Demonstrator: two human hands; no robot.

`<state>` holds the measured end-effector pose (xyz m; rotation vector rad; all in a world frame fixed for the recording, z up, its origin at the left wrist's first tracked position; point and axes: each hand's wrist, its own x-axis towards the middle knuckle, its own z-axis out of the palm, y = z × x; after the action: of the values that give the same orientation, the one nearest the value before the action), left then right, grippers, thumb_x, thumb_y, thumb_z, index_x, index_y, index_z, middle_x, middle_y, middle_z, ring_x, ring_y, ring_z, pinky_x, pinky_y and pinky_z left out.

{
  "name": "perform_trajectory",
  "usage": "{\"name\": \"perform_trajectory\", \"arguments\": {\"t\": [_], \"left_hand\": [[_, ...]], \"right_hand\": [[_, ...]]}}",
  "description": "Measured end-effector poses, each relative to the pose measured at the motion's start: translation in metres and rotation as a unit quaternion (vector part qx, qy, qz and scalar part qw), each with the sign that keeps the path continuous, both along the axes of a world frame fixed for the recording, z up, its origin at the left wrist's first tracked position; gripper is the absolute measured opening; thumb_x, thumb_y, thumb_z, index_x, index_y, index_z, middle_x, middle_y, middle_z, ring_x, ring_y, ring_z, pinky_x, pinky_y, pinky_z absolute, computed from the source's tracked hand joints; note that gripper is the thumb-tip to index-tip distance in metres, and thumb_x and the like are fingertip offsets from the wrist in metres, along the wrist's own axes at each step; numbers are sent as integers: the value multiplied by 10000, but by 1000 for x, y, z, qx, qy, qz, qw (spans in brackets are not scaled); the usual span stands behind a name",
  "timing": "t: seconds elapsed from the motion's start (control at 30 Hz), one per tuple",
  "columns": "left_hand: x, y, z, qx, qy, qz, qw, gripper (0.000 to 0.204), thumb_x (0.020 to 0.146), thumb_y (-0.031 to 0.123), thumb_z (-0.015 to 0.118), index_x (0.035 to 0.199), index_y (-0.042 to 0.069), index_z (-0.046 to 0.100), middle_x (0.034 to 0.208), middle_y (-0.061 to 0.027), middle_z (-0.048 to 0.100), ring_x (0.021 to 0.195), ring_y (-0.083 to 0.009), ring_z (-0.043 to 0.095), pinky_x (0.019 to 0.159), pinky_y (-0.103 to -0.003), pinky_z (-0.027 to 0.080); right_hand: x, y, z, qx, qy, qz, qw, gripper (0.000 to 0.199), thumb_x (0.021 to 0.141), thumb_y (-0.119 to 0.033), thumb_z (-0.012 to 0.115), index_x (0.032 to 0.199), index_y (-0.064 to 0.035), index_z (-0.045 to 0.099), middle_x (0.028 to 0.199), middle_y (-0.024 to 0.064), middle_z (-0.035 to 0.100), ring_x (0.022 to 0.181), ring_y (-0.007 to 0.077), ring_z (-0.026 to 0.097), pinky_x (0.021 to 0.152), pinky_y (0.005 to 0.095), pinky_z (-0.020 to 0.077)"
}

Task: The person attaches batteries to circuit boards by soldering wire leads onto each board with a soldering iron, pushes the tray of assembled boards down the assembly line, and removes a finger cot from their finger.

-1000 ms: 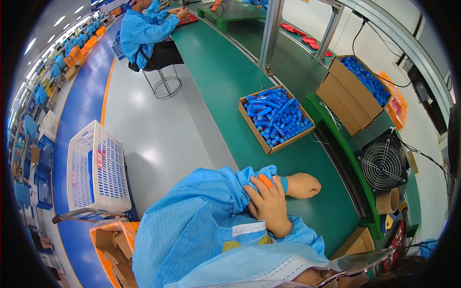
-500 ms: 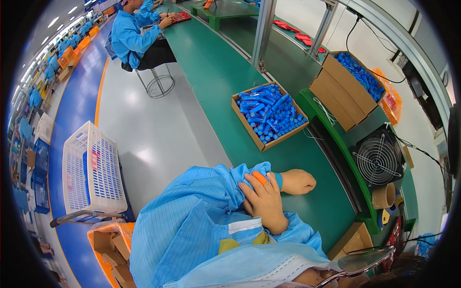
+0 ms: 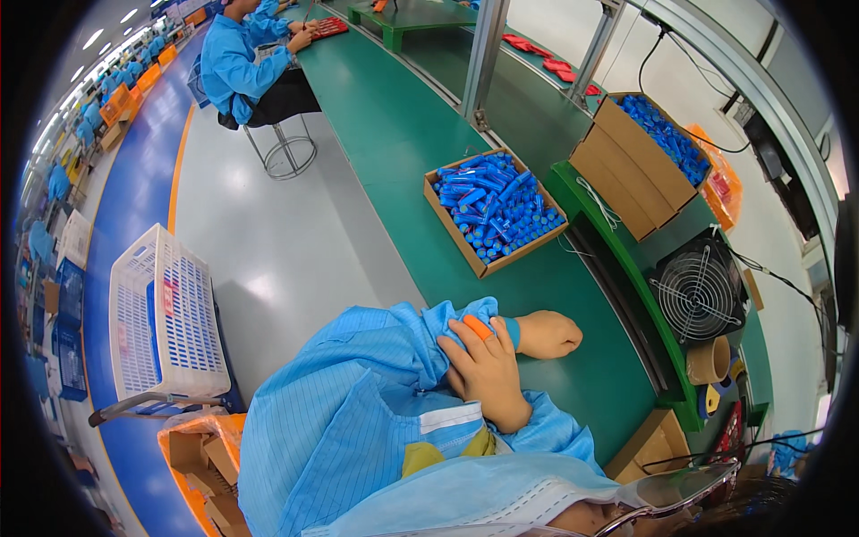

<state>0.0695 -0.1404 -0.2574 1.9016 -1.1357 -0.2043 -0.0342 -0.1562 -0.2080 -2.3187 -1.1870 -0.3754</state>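
My left arm lies across the green bench, its hand (image 3: pixel 548 336) curled into a loose fist with the fingers turned under. No object shows in it. Over the left forearm, my right hand (image 3: pixel 490 369) has its fingers wrapped on the bunched light-blue sleeve (image 3: pixel 447 324); an orange finger cot (image 3: pixel 478 328) covers one finger. Beyond both hands stands an open cardboard box (image 3: pixel 486 271) heaped with blue cylindrical cells (image 3: pixel 492 201), apart from my hands.
A tilted carton (image 3: pixel 617 183) of similar blue cells rests on a green shelf (image 3: pixel 631 273) at right, beside a black fan (image 3: pixel 700 295) and a tape roll (image 3: pixel 709 360). A white basket (image 3: pixel 170 322) stands at left. A co-worker (image 3: pixel 242 67) sits farther along the bench (image 3: pixel 358 134).
The whole view has shifted slightly, so everything sits a little farther left. My right hand stays on the left sleeve and the left fist keeps its pose.
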Motion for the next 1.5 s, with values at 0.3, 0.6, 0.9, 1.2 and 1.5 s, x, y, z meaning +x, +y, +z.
{"name": "perform_trajectory", "arguments": {"t": [0.3,0.6,0.9,1.2,1.5], "left_hand": [[-4,0,-3,-14,-5,9,1000,171,817,163,497,791,43,617,800,-138,627,757,-333,594,664,-435,466],[3,-1,-5,-7,-42,17,999,175,817,179,518,830,50,635,849,-153,635,805,-349,593,707,-433,478],[3,-7,-3,-6,-10,2,1000,145,841,121,551,882,4,626,875,-159,625,805,-321,601,717,-363,483],[6,-9,-9,34,100,2,994,127,881,112,541,904,23,629,776,-21,583,700,-108,552,649,-245,454],[-21,4,102,-110,193,-33,974,129,904,66,508,935,1,615,785,-17,540,692,-78,503,627,-200,410]], "right_hand": [[-5,-1,3,-16,2,-1,1000,411,709,-154,671,1113,-117,604,1230,83,539,1143,268,498,1031,486,310],[4,-3,-2,25,-16,12,1000,371,730,-152,649,1095,-118,591,1218,89,526,1133,273,485,1030,494,320],[-2,-15,-17,124,-12,-24,992,285,745,-175,649,1020,-119,597,1175,78,562,1129,261,499,1057,487,310],[-22,-38,8,245,-117,-92,958,204,716,-102,625,919,-115,609,1074,53,590,969,256,552,995,493,376],[-36,-148,121,348,-333,-133,866,206,807,-93,540,960,27,608,931,177,606,765,267,584,717,381,488]]}}
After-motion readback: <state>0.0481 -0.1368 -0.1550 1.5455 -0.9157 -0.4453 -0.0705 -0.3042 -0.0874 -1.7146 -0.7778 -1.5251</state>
